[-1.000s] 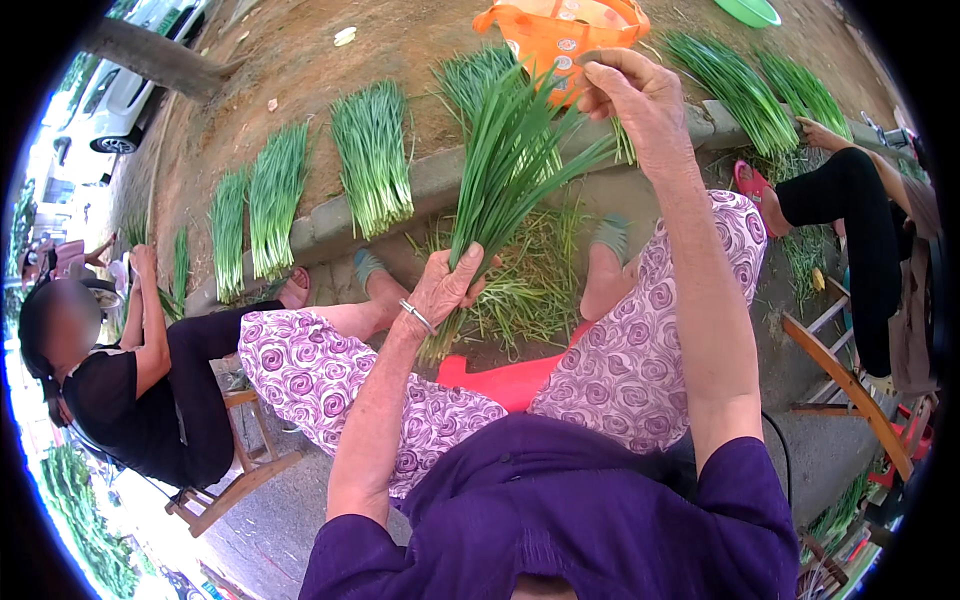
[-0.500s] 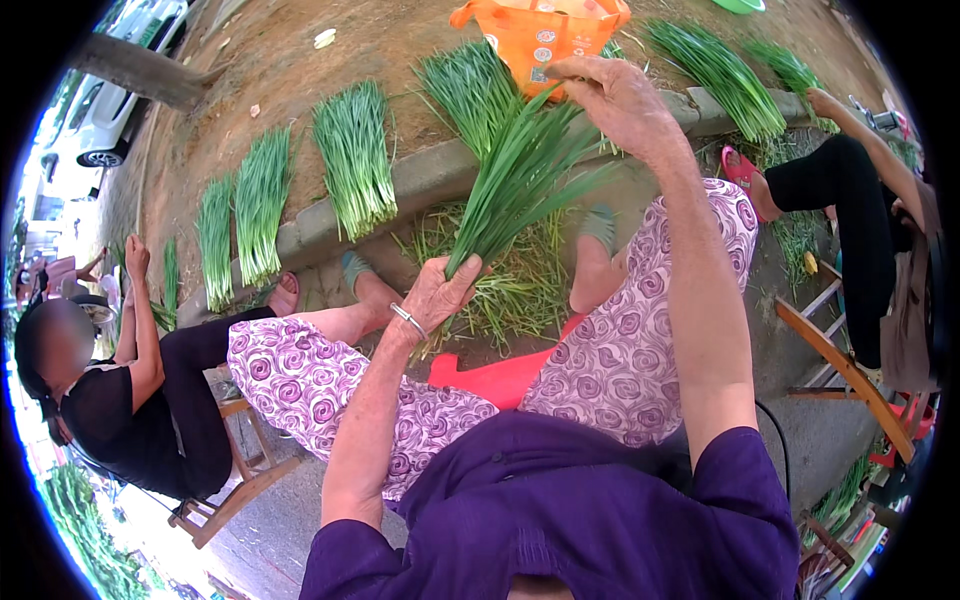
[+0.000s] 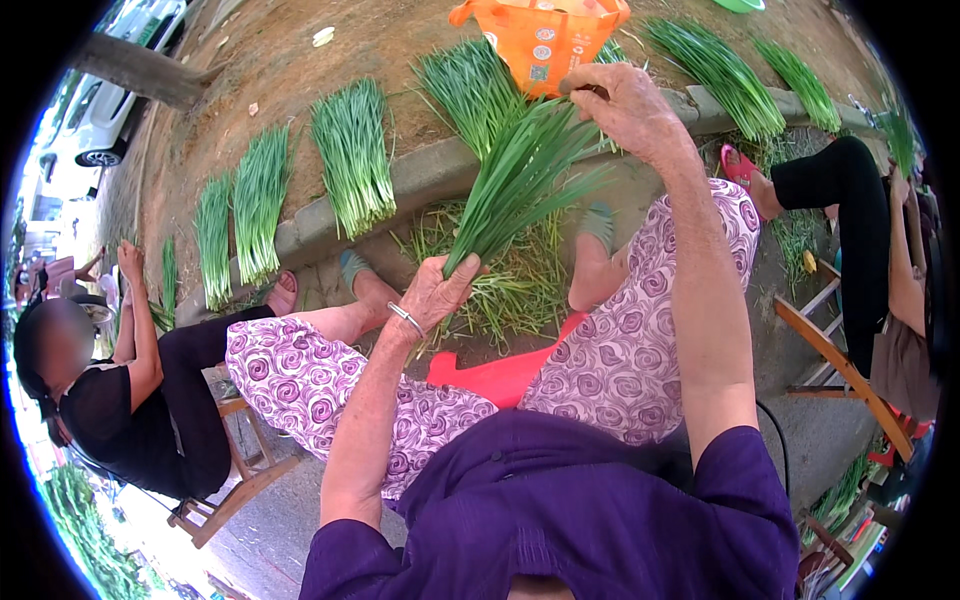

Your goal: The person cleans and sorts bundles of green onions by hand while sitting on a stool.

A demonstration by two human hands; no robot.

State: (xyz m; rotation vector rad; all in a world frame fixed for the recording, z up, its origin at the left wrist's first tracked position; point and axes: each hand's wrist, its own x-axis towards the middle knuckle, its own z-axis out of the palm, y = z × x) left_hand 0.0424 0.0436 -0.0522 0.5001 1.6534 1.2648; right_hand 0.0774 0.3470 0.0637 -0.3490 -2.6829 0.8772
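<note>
My left hand (image 3: 440, 298) clamps garlic chives (image 3: 512, 190); slackening could spill them onto trimmings (image 3: 520, 297) at their six o'clock. Whether my right hand (image 3: 628, 108), at their two, pinches anything, I can't tell.

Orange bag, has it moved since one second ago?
No: the orange bag keeps its place beyond the grey curb; both have merely shifted together in the view.

Long green leaf bunch (image 3: 515, 180), slanting upward right, tips fanned.
</note>
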